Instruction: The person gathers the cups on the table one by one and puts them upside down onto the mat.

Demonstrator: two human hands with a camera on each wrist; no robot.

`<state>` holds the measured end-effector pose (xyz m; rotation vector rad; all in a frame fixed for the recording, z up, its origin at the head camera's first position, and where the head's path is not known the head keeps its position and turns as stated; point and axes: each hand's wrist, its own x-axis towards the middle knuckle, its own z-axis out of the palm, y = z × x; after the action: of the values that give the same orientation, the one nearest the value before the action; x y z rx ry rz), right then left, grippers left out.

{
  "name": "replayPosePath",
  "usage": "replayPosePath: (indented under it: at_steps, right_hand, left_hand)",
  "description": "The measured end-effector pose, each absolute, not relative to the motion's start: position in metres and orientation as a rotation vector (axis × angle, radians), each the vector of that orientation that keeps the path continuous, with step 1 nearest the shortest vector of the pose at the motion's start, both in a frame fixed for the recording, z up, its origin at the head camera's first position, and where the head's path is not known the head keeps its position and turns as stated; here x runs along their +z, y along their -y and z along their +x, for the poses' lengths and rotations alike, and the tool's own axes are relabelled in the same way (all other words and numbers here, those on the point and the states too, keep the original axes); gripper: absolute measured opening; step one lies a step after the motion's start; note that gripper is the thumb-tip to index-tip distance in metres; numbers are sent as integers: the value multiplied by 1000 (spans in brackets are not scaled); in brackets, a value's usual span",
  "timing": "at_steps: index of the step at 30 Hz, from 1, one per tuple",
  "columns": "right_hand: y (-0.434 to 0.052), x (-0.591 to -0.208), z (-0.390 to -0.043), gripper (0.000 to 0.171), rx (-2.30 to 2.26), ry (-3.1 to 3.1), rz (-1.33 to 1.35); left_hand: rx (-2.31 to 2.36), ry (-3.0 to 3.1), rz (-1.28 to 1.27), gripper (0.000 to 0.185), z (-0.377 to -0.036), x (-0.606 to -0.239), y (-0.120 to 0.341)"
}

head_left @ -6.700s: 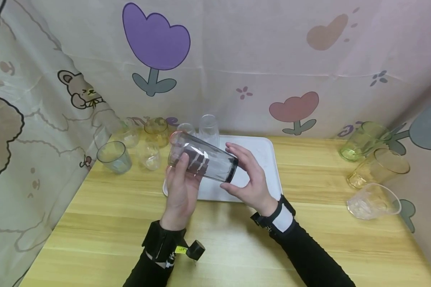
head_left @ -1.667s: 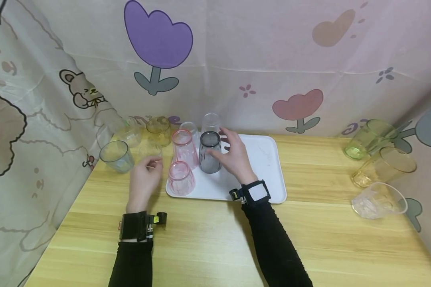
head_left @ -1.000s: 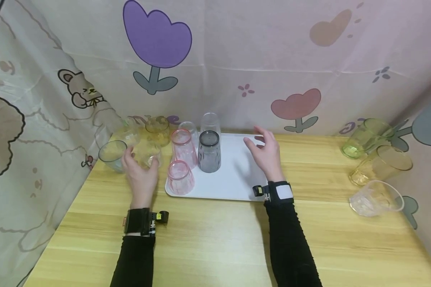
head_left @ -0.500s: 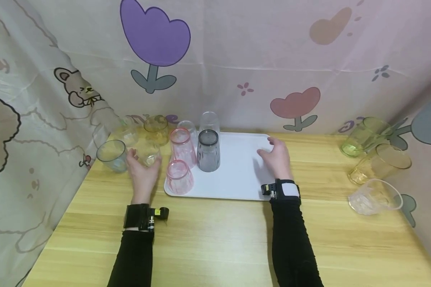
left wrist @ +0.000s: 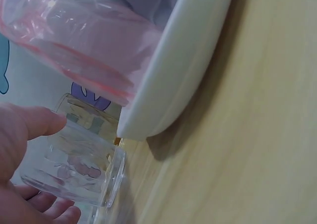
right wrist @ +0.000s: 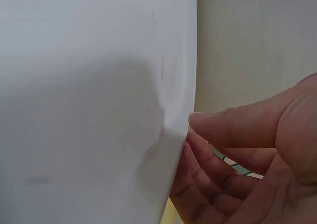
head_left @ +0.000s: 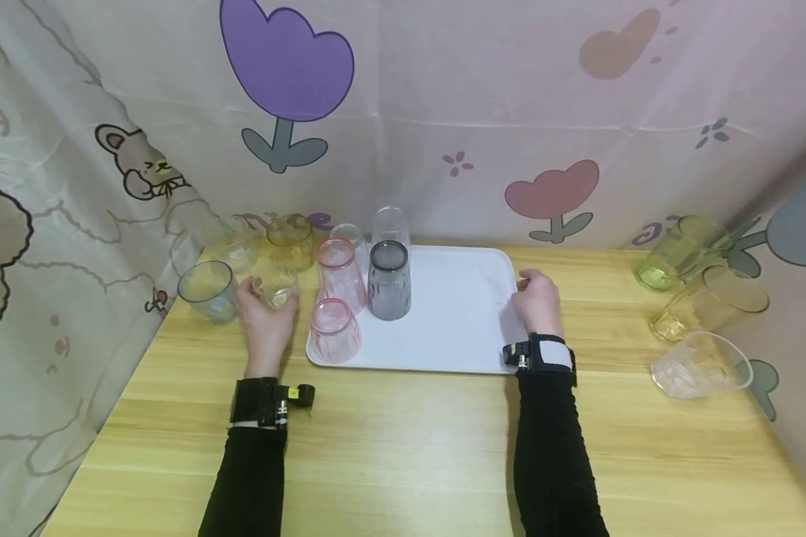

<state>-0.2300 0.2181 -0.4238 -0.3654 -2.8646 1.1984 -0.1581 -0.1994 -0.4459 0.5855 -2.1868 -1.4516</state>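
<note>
My left hand (head_left: 266, 328) is around a short clear glass (head_left: 275, 285) standing left of the tray. In the left wrist view its thumb (left wrist: 45, 122) lies along one side of that glass (left wrist: 81, 172), with the fingers curled on the other. At the right end of the white tray (head_left: 460, 328), my right hand (head_left: 539, 302) grips the edge. The right wrist view shows the thumb tip (right wrist: 198, 119) at the tray's rim (right wrist: 185, 85) and the other fingers curled beneath it. Upside down on the tray are a grey glass (head_left: 389, 287) and two pink glasses (head_left: 340, 280).
Two clear glasses (head_left: 391, 224) stand at the tray's back left. Left of the tray are an amber glass (head_left: 290, 242), a bluish glass (head_left: 208, 291) and another clear one (head_left: 238, 250). A green (head_left: 678, 253), a yellow (head_left: 708, 302) and a clear glass (head_left: 695, 365) stand far right. A patterned curtain hangs behind.
Both hands held the grey glass earlier; it now stands upside down on the tray. My left hand has moved to the clear glass, my right hand rightward to the tray's edge.
</note>
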Motion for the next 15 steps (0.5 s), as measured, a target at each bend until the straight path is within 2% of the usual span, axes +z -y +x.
replayPosePath:
  at_steps: [10,15]
  right_hand:
    - [-222,-424,-232,44,1107,2923,-347]
    - [-222,-424,-229,44,1096,2941,-351]
  left_hand:
    - [-1454,2189,626,71,-159,-445,200]
    - [-1489,2179,648,73,-157,-445,201]
